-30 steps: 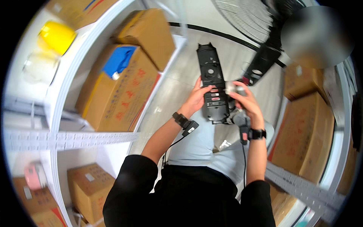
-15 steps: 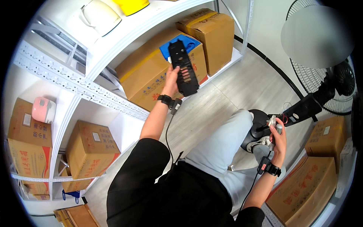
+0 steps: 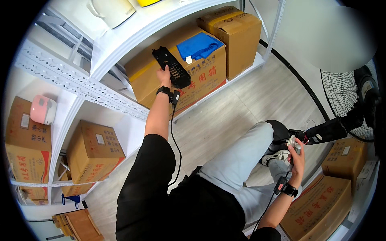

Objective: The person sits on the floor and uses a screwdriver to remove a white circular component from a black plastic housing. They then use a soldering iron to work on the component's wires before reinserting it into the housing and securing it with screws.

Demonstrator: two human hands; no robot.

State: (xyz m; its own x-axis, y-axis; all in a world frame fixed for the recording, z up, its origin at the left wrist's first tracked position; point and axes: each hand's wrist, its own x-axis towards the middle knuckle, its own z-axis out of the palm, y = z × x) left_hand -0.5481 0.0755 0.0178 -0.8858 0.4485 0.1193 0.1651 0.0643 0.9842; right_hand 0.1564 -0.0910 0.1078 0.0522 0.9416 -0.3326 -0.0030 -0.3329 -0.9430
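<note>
My left hand [image 3: 164,76] grips a long black plastic cover [image 3: 172,67] with a row of slots, by its side edge. The cover is tilted over the top and front of a large cardboard box [image 3: 140,86] on the lower shelf. At the right, my right hand [image 3: 296,156] is closed around a small grey cylindrical thing [image 3: 297,148]. A clear whitish piece [image 3: 291,140] shows at its fingertips. Just beyond is the black post [image 3: 327,130] of a pedestal fan, with thin wires at its lower end. The fan's round black base [image 3: 277,131] lies near my knee.
A folded blue cloth [image 3: 199,46] lies on the large box, beside another carton [image 3: 235,42]. White metal shelving [image 3: 80,86] runs along the left, holding more cartons and a pink-and-white appliance [image 3: 43,109]. Cartons [image 3: 321,209] stand at the right. The fan's wire guard [image 3: 341,94] leans near the wall.
My left hand has carried the black cover left and turned it, uncovering the blue cloth. The right hand keeps its grip near the fan post. The view has shifted slightly.
</note>
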